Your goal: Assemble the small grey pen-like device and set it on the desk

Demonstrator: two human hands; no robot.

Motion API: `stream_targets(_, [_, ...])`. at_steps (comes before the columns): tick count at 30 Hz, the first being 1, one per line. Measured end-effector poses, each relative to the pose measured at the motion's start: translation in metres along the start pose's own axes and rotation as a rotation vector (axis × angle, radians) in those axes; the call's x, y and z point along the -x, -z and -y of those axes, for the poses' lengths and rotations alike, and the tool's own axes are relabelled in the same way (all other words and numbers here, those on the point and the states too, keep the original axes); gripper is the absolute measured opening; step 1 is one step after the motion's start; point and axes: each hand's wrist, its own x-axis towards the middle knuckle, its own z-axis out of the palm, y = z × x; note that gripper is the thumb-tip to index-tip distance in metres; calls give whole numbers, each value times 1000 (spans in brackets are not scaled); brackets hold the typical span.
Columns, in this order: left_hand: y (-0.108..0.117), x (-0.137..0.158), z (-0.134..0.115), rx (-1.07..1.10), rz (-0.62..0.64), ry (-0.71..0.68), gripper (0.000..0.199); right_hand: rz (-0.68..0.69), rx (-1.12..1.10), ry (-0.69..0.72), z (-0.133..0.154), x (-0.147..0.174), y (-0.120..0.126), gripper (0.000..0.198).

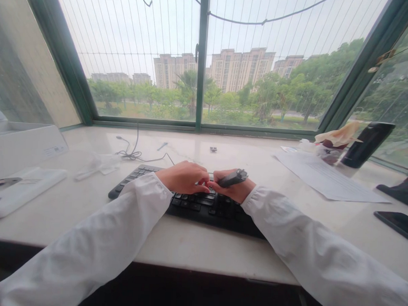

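Two hands over a black keyboard [201, 207] on a pale window-side counter [193, 247]: right hand [234, 190] clamped on a dark tool [232, 177], left hand [184, 178] loosely curled.

A wide window [201, 58] with a dark green frame [201, 80] filled the far wall, thin wires running across the glass. Beyond it stood pale apartment blocks [241, 69], palm and leafy trees [294, 89] and an overcast white sky, which gave flat, soft daylight. The pale stone table [193, 247] ran along the sill, glossy enough to catch the light. On the left a beige wall [31, 73] angled in; below the table's front edge all was dark.
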Motion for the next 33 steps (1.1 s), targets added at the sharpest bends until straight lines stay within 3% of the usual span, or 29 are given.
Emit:
stream_targets(11, [3, 0, -2, 2, 7, -7, 20, 1, -20, 5, -1, 0, -1, 33])
stream_targets(19, [-2, 0, 2, 28, -14, -6, 17, 20, 9, 158, 0, 1, -1, 29])
stream_targets(25, [0, 0, 0, -4, -21, -6, 24, -82, -53, -24, -1, 3, 0, 27])
stream_targets(33, [-1, 1, 2, 20, -35, -21, 22, 26, -251, -102, -6, 1, 4, 44])
